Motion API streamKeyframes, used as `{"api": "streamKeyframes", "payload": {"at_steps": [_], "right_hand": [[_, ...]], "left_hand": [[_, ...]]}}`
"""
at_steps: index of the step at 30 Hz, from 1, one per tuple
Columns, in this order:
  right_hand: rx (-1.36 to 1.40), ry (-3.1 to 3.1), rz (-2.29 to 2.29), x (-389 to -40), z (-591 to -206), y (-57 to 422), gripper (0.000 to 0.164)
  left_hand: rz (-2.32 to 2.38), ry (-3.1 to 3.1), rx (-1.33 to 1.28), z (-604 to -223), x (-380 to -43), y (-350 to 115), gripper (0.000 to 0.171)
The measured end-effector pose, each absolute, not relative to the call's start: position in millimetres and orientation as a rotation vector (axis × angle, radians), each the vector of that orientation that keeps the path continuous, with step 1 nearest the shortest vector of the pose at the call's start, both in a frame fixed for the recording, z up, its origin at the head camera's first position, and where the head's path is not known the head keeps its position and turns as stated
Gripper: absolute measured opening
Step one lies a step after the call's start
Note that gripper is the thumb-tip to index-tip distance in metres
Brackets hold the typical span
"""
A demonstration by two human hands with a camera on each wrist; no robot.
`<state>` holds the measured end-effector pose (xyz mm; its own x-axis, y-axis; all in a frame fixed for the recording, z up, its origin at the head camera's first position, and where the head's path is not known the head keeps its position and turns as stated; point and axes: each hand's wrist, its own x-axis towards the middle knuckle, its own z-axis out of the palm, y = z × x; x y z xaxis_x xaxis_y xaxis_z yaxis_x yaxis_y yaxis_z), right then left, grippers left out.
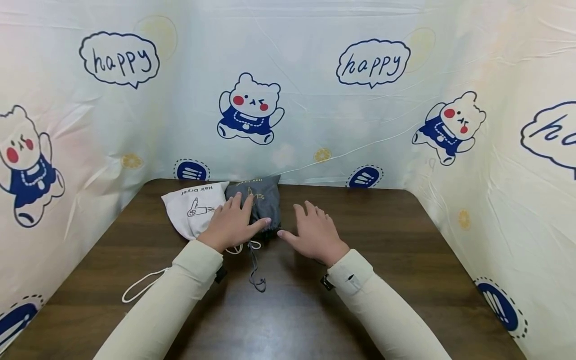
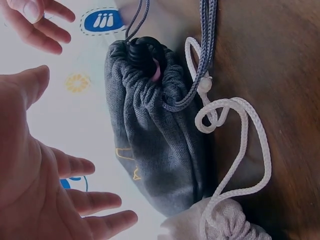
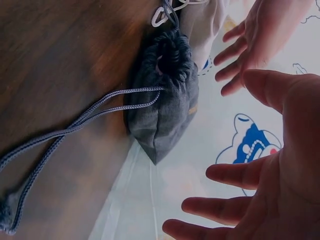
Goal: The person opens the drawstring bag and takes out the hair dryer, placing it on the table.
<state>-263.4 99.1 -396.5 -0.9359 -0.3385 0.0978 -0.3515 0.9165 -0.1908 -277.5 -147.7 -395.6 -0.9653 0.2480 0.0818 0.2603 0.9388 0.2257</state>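
Near the back edge of the table lies a dark grey drawstring pouch (image 1: 268, 202) printed "Hair Dryer", its gathered mouth facing the person. A bit of black coil and something pink (image 2: 156, 71) show inside that mouth. Left of it rests a white drawstring pouch (image 1: 193, 205) with the same print. My left hand (image 1: 231, 222) hovers above the two pouches, fingers spread and apart from the cloth in the left wrist view. To the right of the grey pouch, my right hand (image 1: 315, 232) is held over the table with extended fingers and nothing in it.
Grey cord (image 1: 256, 275) trails from the grey pouch toward the table's front. A white cord loop (image 1: 144, 285) lies by the left forearm. Brown wooden table (image 1: 382, 240) spreads under both arms. Printed curtains (image 1: 306, 115) with bears stand behind and at both sides.
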Motion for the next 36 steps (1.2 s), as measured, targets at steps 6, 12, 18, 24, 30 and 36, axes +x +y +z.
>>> {"api": "streamKeyframes", "payload": {"at_steps": [6,12,18,24,30,36], "right_hand": [[0.57,-3.0,0.321,-269.1,-397.3,91.8,0.089],[0.599,-2.982,0.331,-271.7,-396.2,84.4,0.087],[0.607,-2.991,0.355,-275.4,-399.1,78.7,0.086],[0.613,-2.973,0.347,-281.1,-401.9,74.0,0.085],[0.592,-2.99,0.325,-284.3,-404.7,67.4,0.084],[0.582,-3.015,0.298,-285.4,-408.1,60.4,0.084]], "left_hand": [[-0.356,-3.045,-0.403,-397.0,-283.0,-145.2,0.097],[-0.329,-3.03,-0.381,-398.0,-288.5,-143.2,0.097],[-0.308,-3.024,-0.369,-400.1,-294.9,-141.7,0.097],[-0.331,-3.04,-0.365,-399.5,-298.6,-140.2,0.097],[-0.371,-3.032,-0.364,-402.1,-304.5,-142.9,0.095],[-0.432,-2.993,-0.358,-406.3,-312.9,-147.6,0.092]]}}
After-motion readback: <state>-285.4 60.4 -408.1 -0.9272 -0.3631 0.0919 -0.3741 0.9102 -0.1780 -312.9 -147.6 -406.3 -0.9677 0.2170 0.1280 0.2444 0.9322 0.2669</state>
